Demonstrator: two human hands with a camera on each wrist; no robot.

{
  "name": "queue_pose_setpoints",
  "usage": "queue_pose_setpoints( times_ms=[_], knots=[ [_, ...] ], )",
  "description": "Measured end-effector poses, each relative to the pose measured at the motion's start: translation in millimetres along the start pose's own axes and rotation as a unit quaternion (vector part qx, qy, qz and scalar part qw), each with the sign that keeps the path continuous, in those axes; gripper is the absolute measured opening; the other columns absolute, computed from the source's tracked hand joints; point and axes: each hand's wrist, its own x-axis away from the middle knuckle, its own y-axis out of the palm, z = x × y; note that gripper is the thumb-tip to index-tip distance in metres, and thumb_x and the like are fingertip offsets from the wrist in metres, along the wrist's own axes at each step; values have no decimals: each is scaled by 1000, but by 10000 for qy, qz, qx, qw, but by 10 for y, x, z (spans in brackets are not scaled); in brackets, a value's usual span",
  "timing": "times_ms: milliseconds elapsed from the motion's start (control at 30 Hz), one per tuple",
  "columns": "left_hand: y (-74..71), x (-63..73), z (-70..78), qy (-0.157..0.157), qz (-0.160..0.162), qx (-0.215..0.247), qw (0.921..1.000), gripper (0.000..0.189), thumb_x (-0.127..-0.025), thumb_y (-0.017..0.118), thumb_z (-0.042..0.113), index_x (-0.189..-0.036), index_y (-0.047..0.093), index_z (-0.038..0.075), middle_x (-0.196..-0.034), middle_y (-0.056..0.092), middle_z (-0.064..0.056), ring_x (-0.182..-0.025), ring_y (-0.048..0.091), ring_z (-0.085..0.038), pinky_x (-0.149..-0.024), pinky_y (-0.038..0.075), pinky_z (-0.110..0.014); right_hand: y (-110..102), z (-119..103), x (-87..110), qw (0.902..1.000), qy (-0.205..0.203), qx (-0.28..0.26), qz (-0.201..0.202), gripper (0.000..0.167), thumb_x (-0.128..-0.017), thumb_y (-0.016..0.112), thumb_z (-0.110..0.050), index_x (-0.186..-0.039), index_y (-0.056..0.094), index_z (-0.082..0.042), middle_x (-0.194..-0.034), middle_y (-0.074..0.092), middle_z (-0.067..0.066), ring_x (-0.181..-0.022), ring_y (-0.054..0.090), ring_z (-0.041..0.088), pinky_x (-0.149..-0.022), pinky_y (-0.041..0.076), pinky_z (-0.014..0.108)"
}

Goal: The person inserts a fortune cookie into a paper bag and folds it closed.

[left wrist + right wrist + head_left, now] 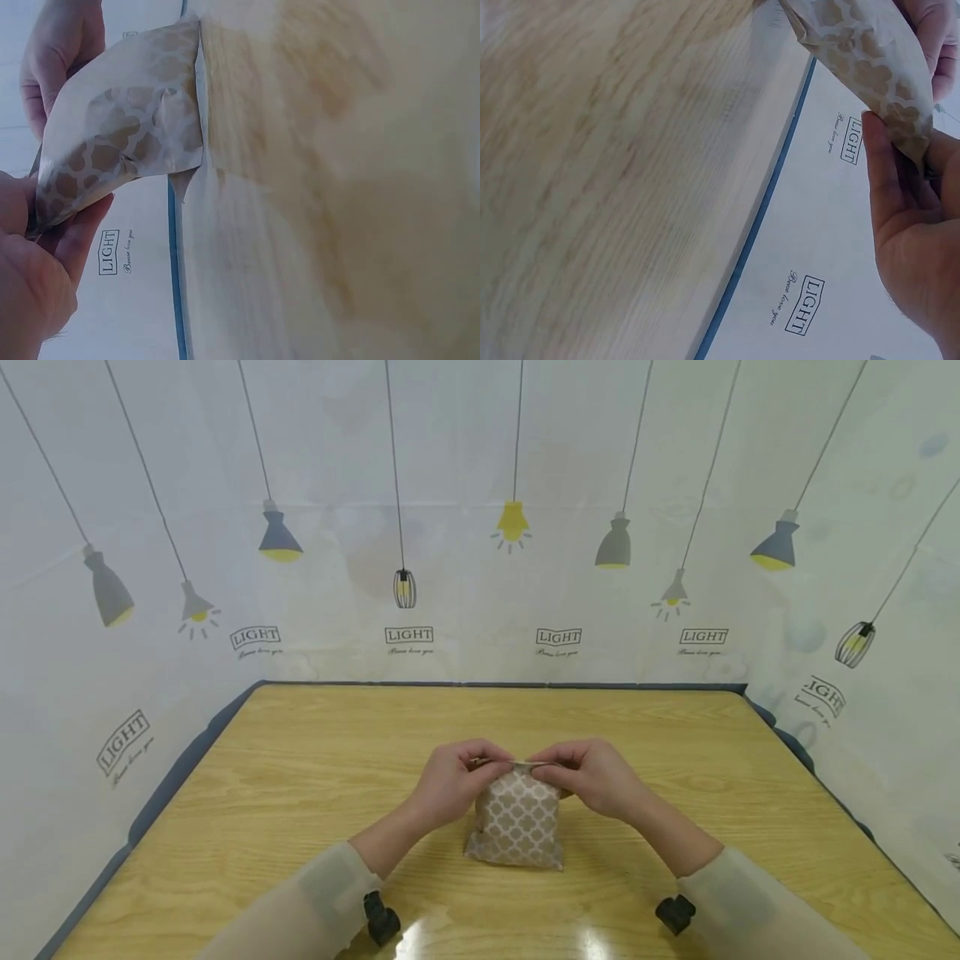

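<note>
A small beige pouch [519, 818] with a white lattice pattern stands upright on the wooden table, its top edge held between two hands. My left hand [457, 779] pinches the top left corner between thumb and fingers. At the top right corner, my right hand [596, 777] pinches the edge in the same way. Seen from the left wrist, the pouch [124, 120] bulges and its bottom edge meets the table. In the right wrist view, part of the pouch [870, 56] runs out of the frame. What it contains is hidden.
The wooden table [300, 760] spreads around the pouch on all sides. Behind it hangs a pale curtain [465, 460] printed with lamps and the word LIGHT. A blue strip [172, 768] runs along the table's edge. Black wrist mounts [381, 918] sit at both cuffs.
</note>
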Motion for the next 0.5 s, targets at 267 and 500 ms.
queue_pose_setpoints(
  times_ms=[267, 500],
  knots=[
    [-20, -17, 21, -12, 19, -305, 9995, 12, -105, 74, 14, -106, 86, 15, -107, 83, -5, -79, 66, -6, -68, 53, -21, 36, -12, -11, 9996, -3, 258, 142, 18, -106, 73, -14, -118, 85, -10, -111, 84, 9, -81, 72, 12, -78, 67, 48],
    [-34, -17, 17, 6, -36, -301, 9995, 12, -105, 74, 15, -106, 86, 15, -108, 83, -4, -87, 70, -6, -74, 57, -22, 2, -16, 7, 9999, 89, 126, 34, 19, -106, 72, -16, -119, 85, -8, -113, 83, 10, -87, 75, 14, -81, 68, 47]
  ],
)
